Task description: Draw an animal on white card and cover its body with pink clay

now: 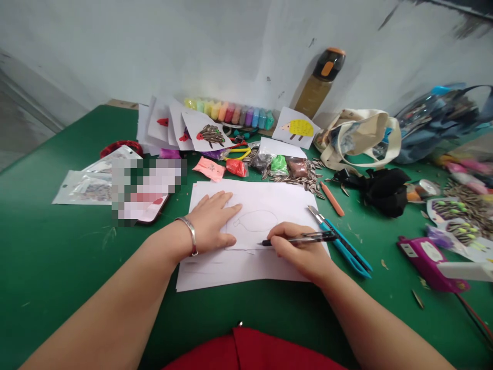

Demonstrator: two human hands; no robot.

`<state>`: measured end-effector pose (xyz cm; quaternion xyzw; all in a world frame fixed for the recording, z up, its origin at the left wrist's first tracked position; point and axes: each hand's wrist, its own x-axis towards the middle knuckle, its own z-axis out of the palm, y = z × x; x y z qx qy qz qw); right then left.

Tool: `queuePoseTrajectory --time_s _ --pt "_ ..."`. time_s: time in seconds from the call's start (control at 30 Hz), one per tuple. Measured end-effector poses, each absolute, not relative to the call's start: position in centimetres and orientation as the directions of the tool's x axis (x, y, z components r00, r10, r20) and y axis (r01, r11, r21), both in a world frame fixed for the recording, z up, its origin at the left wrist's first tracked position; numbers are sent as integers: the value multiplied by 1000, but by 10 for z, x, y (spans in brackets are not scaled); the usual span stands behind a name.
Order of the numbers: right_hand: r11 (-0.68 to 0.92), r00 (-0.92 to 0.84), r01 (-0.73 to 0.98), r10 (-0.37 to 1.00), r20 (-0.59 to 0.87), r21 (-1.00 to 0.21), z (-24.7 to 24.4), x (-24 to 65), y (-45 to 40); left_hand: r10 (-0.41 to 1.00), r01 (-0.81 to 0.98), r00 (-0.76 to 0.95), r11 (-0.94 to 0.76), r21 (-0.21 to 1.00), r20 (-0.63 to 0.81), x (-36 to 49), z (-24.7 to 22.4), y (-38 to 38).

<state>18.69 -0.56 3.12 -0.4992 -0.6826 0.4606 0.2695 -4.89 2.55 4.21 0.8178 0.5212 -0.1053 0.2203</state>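
White paper sheets (210, 277) lie stacked in front of me on the green table. A pencil-thin outline drawing (256, 221), oval with a small snout-like end at its left, shows on the top sheet. My left hand (211, 221) rests flat on the paper's left side, fingers spread. In my right hand (298, 252) is a black pen (308, 238), its tip at the paper just below the oval. A turquoise utility knife (342, 241) lies beside my right hand, partly over the paper's right edge.
Behind the paper are clay packets (279, 165) and scattered sunflower seeds (304, 182). Picture cards (210, 136) lean near a brown bottle (319, 87). A phone (156, 205) lies left; a purple glue gun (431, 264), orange stick (332, 199) and cloth bag (358, 136) lie right.
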Motion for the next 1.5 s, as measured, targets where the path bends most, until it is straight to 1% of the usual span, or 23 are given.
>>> queuePoseTrajectory --time_s 0.07,0.17,0.23,0.37,0.47,1.13,1.37,1.5 --pt "51 -340 439 933 -114 -897 32 183 -6 806 898 436 -360 253 -399 -49 42 26" --pt "-28 -238 400 962 -133 -916 29 185 -3 811 897 436 -359 257 -390 -49 41 26" --pt "-46 -204 387 970 -134 -921 25 187 -1 813 895 440 -363 257 -382 -50 40 25" --pt "33 -231 462 969 -85 -886 21 185 -2 815 895 441 -368 251 -375 -49 40 25" --pt "62 -257 511 963 -84 -857 21 180 -5 815 898 436 -366 246 -381 -49 40 25" --pt "92 -275 553 958 -77 -828 23 177 -7 820 895 443 -381 232 -363 -50 37 26" --pt "108 -322 529 943 -81 -842 22 179 -7 822 895 439 -364 258 -363 -50 37 26" --pt "98 -291 514 955 -65 -852 22 179 -7 820 892 447 -374 255 -358 -50 37 26"
